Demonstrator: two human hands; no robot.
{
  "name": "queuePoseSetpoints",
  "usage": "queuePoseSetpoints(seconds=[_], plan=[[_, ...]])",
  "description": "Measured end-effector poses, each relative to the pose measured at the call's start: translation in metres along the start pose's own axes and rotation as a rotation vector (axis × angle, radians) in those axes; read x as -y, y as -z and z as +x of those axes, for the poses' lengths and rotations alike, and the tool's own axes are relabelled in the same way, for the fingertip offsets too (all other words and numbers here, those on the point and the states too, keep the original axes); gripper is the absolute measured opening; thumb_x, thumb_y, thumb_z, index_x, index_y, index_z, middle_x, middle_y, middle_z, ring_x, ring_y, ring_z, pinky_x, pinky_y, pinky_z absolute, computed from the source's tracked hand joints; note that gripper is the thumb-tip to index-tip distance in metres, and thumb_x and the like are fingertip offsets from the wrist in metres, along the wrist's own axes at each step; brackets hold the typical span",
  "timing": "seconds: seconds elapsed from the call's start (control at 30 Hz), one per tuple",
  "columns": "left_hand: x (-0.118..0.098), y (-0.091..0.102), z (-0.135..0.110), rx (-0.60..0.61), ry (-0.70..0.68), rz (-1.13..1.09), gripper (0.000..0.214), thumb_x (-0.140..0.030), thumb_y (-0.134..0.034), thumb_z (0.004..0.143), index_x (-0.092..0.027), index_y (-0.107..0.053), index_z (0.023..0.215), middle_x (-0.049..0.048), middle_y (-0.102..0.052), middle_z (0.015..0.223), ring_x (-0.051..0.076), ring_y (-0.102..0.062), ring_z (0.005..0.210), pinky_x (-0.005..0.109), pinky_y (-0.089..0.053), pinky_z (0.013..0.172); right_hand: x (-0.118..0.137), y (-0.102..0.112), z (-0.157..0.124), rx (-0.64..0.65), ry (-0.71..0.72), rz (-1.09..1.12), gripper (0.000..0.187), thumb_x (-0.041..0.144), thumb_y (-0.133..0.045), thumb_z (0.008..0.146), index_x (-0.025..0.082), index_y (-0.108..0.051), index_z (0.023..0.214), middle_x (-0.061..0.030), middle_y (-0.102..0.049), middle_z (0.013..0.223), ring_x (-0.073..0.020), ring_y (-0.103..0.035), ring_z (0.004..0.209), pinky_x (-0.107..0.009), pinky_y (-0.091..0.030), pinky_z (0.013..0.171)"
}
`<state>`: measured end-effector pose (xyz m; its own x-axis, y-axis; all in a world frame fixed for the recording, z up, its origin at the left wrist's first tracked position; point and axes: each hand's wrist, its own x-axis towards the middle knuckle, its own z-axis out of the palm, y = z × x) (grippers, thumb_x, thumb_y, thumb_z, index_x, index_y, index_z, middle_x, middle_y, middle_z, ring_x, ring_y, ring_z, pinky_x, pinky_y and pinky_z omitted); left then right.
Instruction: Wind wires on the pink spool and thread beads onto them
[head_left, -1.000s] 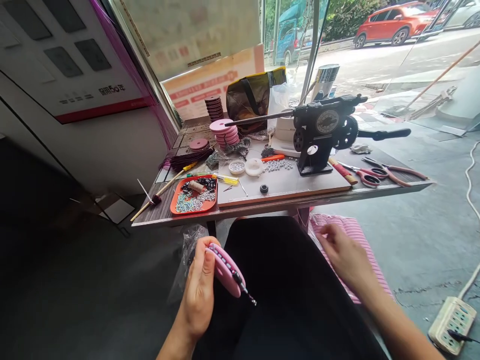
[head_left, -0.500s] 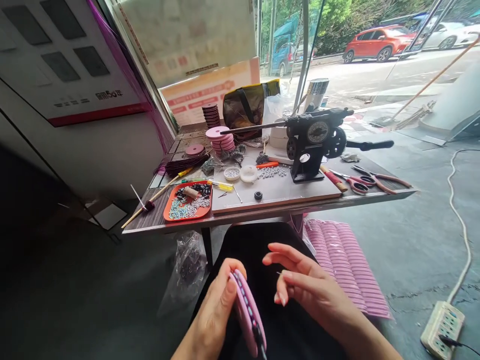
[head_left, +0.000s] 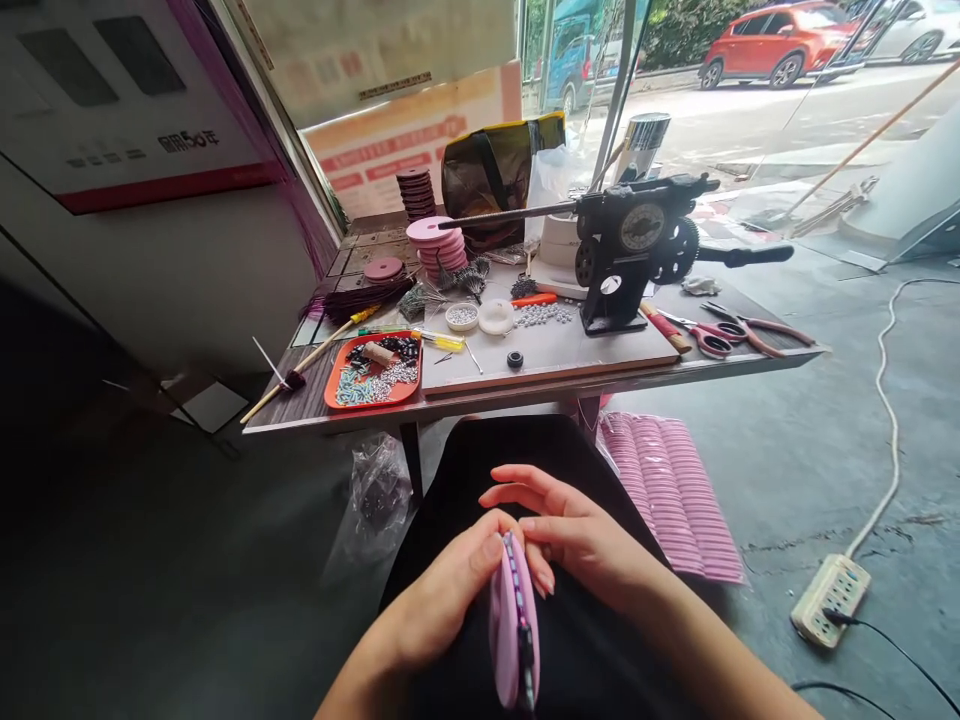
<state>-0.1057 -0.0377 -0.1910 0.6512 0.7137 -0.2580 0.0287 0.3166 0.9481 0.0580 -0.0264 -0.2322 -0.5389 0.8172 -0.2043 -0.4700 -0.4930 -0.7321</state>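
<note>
My left hand (head_left: 471,570) is wrapped round a round pink foam spool (head_left: 504,640), held on edge over my lap. Dark cord and pale beads run along the groove in its rim, with a dark piece and a metal-looking end near the bottom. My right hand (head_left: 581,530) meets the top of the spool beside my left fingertips. Two of its fingers stretch out above, while its thumb and lower fingers close in at the spool's far side. What lies between them is hidden.
Before my knees stands a table (head_left: 360,422) with an orange bead tray (head_left: 328,385), a black hand-cranked winder (head_left: 611,290), pink spools (head_left: 431,232), scissors (head_left: 709,340) and pliers (head_left: 757,335). Bagged pink spools (head_left: 675,490) and a power strip (head_left: 831,600) lie on the floor.
My right hand has moved left, from apart to touching the top of the spool. The left hand has brought the spool slightly right and turned it more upright. A thin pin-like tip at my right thumb no longer shows.
</note>
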Motion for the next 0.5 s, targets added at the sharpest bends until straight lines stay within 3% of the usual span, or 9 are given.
queuePoseSetpoints(seconds=[0.17, 0.3, 0.5], plan=[[0.026, 0.007, 0.007, -0.104, 0.036, -0.118, 0.04, -0.042, -0.03, 0.093, -0.015, -0.056, 0.08, 0.007, -0.058, 0.079, 0.014, -0.048, 0.068, 0.025, -0.037, 0.066, -0.016, 0.002, 0.007, -0.142, 0.013, -0.038, 0.036, 0.022, -0.065, 0.069, 0.02, -0.055, 0.104, -0.0023, -0.059, 0.101, -0.0052, -0.053, 0.05, -0.019, -0.044, 0.046], [0.036, 0.01, 0.009, -0.156, 0.069, -0.188, 0.039, -0.045, -0.034, 0.091, -0.015, -0.055, 0.076, 0.0057, -0.055, 0.077, 0.014, -0.049, 0.068, 0.024, -0.037, 0.062, -0.029, 0.003, 0.012, -0.247, 0.052, -0.097, 0.029, 0.027, -0.067, 0.07, 0.018, -0.057, 0.096, 0.0017, -0.057, 0.092, -0.0027, -0.047, 0.047, -0.019, -0.039, 0.046], [0.041, 0.012, 0.012, -0.228, 0.062, -0.346, 0.037, -0.049, -0.046, 0.087, -0.015, -0.05, 0.071, -0.0009, -0.042, 0.066, 0.01, -0.04, 0.059, 0.022, -0.036, 0.059, -0.037, 0.002, 0.014, -0.382, 0.153, -0.433, 0.03, 0.043, -0.061, 0.077, 0.012, -0.062, 0.075, 0.0009, -0.056, 0.061, -0.0085, -0.046, 0.051, -0.022, -0.037, 0.051]])
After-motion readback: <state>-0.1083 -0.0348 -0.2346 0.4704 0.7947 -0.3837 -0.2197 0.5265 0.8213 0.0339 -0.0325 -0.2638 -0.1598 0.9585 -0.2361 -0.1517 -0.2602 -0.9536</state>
